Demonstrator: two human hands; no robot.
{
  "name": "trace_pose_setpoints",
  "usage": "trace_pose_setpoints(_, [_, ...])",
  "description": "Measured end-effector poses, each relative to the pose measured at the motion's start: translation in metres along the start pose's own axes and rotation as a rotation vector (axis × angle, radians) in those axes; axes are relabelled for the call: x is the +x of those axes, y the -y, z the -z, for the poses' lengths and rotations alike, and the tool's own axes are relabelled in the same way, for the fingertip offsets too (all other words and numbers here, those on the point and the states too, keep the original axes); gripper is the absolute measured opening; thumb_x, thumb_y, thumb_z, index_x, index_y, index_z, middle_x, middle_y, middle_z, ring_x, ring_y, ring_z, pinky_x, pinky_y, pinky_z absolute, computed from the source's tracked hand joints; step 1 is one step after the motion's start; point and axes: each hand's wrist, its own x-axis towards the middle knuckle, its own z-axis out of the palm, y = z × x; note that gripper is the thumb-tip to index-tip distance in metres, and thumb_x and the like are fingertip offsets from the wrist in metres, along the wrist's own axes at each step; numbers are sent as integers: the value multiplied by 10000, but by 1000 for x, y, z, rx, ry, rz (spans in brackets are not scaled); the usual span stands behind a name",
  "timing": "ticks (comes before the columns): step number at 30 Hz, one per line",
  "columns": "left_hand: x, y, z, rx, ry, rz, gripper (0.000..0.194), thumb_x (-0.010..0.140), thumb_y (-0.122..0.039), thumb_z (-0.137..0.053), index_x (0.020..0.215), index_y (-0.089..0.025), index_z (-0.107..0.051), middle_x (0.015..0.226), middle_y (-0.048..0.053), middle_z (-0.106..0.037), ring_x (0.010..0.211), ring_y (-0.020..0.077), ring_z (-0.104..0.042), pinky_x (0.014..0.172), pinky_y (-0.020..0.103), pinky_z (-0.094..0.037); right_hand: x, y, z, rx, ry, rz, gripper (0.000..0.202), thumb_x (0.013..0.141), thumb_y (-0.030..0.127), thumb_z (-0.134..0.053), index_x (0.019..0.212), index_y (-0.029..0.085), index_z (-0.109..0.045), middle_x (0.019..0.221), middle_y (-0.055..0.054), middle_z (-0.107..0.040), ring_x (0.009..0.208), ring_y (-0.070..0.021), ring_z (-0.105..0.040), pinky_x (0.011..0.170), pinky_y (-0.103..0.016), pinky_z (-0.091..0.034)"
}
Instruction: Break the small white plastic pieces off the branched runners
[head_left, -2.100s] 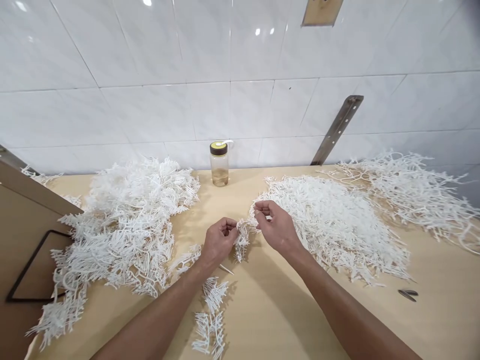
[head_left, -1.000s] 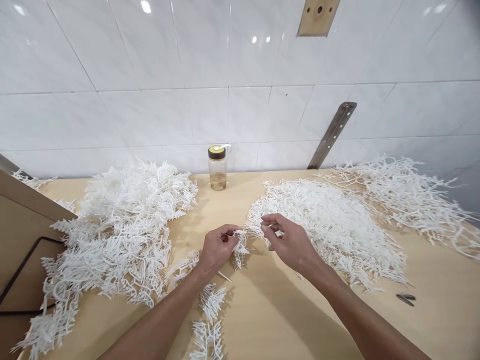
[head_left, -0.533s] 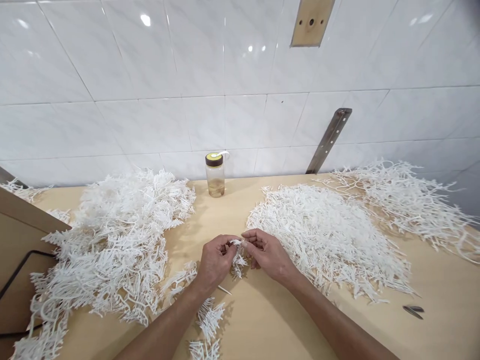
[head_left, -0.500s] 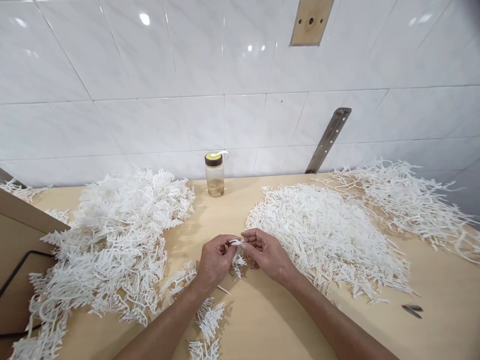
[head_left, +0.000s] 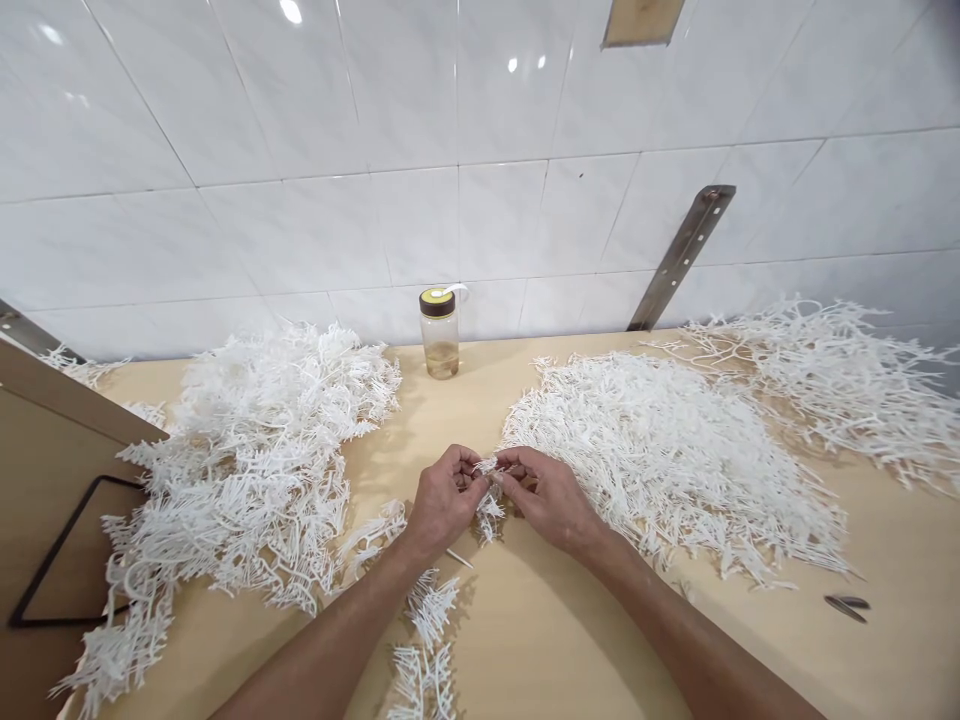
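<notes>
My left hand is closed, its thumb and fingers pinching a small white branched plastic piece. From the other side my right hand is also closed on this piece, thumb and index finger at its top end. Both sets of fingertips meet there and partly hide it. The piece's bristly lower part hangs between the hands, just above the table. Left of the hands lies a big tangled heap of white branched pieces. Close to my right hand spreads a flatter pile of short white pieces. Several loose clusters lie below my left forearm.
A clear bottle with a dark and yellow lid stands near the tiled wall. Longer white branches lie back right. A small dark metal object rests at right. A brown box-like panel borders the left.
The camera view has tilted and shifted, so everything sits slightly higher and further right. The right hand's fingertips have drawn in on the white piece. The piles look the same.
</notes>
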Motion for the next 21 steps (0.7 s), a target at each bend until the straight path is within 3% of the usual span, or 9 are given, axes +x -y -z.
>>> trace_pose_setpoints(4, [-1,0,0,17,23,-18,194,791,-311,-670,899,-171,-587,713,-15,-610,624,109,-560,579,206,-433,1,-3,-4,21,-26,-24,223,886,387,-577,883,181,-662,765,-53,-695,598,-157,-624,520,-261,-528])
trace_pose_setpoints(7, [-1,-3,1,2,33,-10,183,786,-300,-673,892,-162,-616,711,-7,-621,624,114,-566,586,211,-439,2,-5,-5,56,-51,-68,229,886,398,-573,937,186,-640,753,-38,-685,557,-147,-604,498,-266,-521])
trace_pose_setpoints(11, [0,-6,1,-16,39,5,147,767,-271,-675,851,-150,-669,689,-2,-629,611,114,-565,584,210,-433,3,-2,-2,35,-62,-27,257,881,381,-579,1039,189,-645,874,-63,-702,660,-165,-646,566,-282,-551])
trace_pose_setpoints(16, [1,-6,1,-20,58,33,162,768,-273,-668,859,-139,-683,713,11,-652,626,118,-578,589,210,-436,4,2,2,-57,-40,52,186,876,335,-569,905,194,-686,874,-68,-698,740,-177,-650,585,-265,-539])
trace_pose_setpoints(21, [1,-7,1,-21,72,59,219,774,-309,-672,904,-133,-692,745,27,-676,655,130,-598,611,219,-447,3,3,3,13,-57,-79,167,841,341,-596,860,186,-654,726,-31,-653,617,-151,-598,518,-245,-508])
